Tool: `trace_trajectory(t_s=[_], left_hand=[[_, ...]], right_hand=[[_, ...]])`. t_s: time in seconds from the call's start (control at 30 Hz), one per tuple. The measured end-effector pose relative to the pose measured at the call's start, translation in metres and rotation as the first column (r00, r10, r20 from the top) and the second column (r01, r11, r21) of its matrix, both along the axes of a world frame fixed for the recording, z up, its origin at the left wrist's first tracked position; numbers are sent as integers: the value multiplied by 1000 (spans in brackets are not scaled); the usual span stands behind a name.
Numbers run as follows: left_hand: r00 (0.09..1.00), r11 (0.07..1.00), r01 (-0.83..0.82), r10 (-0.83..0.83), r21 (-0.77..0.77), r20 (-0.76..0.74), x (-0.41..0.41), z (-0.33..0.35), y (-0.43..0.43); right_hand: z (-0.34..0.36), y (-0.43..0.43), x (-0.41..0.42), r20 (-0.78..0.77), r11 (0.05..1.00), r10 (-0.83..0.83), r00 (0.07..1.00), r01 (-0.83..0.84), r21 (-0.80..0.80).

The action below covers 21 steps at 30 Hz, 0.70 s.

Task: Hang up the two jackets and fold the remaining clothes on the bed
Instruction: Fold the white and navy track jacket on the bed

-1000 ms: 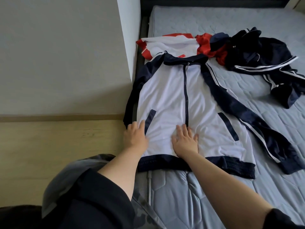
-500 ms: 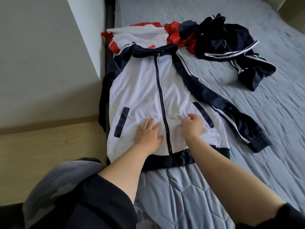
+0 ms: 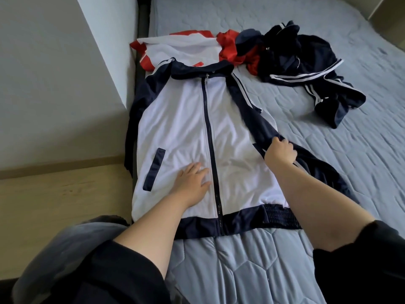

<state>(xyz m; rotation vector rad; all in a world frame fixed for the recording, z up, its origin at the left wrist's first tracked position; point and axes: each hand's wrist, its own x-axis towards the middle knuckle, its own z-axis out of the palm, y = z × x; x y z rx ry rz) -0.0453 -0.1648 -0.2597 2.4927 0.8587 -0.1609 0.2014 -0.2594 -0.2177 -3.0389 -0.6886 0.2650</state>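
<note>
A white jacket with navy sleeves lies flat, zipped, front up, on the grey-blue bed. My left hand presses flat on its lower front, just left of the zip. My right hand grips the jacket's navy right sleeve near the body's edge, lifting a fold of it. Beyond the collar lies a red and white garment, partly under the jacket. A crumpled navy garment with white stripes sits further right.
A grey wall corner stands at the bed's left side, with a wooden floor below it. The jacket's left sleeve hangs over the bed edge. Open quilted mattress stretches right and toward me.
My right hand moved right from the jacket's front to the navy sleeve and took hold of it. My left hand stayed pressed beside the zip. The view shifted slightly.
</note>
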Motion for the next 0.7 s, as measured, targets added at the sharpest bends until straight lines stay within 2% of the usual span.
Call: trace_trajectory(t_s=[0.1,0.17,0.27,0.37,0.4,0.47,0.53,0.57,0.63,0.67,0.7], left_hand=[[1000,1000,-6,7,-21,22,0,1,2],[1000,999,-10,10,-32,25,0,0,2],[1000,999,-18,19,-43,20,0,4,2],[998,997,-33,37,-71,43,2,10,2],[996,993,-50,57,-103,68,4,12,2],[973,951,-140,185,-275,142,5,20,2],[916,836,-243,364,-492,165,6,28,7],[883,774,-284,441,-565,160,5,32,10],[761,592,-364,634,-719,138,3,39,17],[681,468,-388,726,-794,96,1,42,18],[612,344,-385,789,-856,41,-2,44,18]], right_hand=[[1,3,5,76,988,70,995,-59,-140],[-1,5,11,30,982,117,993,-111,-152],[6,3,17,-72,991,80,994,-87,-101],[23,3,11,65,975,171,983,-159,-154],[31,7,4,101,961,215,971,-192,-198],[44,20,-16,90,948,271,958,-250,-196],[53,36,-42,-51,938,345,937,-346,-4],[56,42,-56,-185,915,400,898,-379,140],[62,47,-84,-445,858,499,744,-353,372],[62,46,-94,-454,830,545,705,-378,410],[61,42,-100,-391,810,577,717,-442,385]])
